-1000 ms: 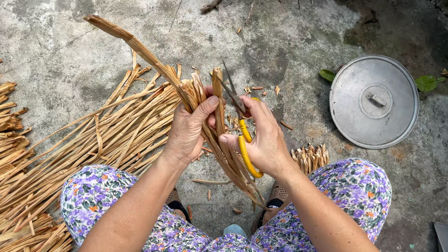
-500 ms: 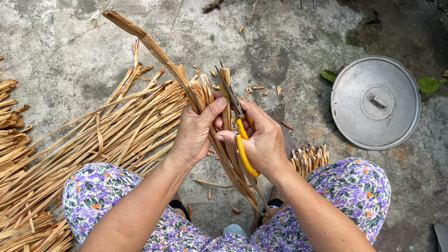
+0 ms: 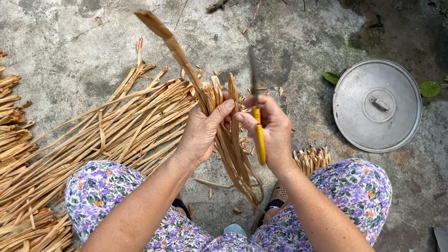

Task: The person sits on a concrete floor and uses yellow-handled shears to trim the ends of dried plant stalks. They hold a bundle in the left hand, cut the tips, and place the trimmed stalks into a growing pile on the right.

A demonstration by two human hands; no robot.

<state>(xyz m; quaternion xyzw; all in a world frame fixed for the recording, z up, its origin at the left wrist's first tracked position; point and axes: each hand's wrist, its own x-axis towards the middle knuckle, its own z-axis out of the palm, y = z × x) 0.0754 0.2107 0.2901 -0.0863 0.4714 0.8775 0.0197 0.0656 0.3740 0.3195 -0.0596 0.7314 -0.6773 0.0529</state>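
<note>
- the left hand (image 3: 199,134) clasps a bundle of dried leaf strips (image 3: 224,126), tan and flat, over the concrete floor (image 3: 81,13).
- the right hand (image 3: 273,136) is closed around a yellow-handled knife (image 3: 258,137), blade up.
- a round metal lid (image 3: 377,105) lies near the floor's right edge.

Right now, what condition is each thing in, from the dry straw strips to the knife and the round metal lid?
Left hand: closed around a bunch of strips.
Right hand: closed on the knife handle.
Yellow-handled knife: held upright, blade pointing away.
Bunch of tan dried leaf strips: gripped, ends hanging between the knees.
Pile of strips: lying loose on the concrete.
Round grey metal lid: flat on the ground, handle up.
</note>
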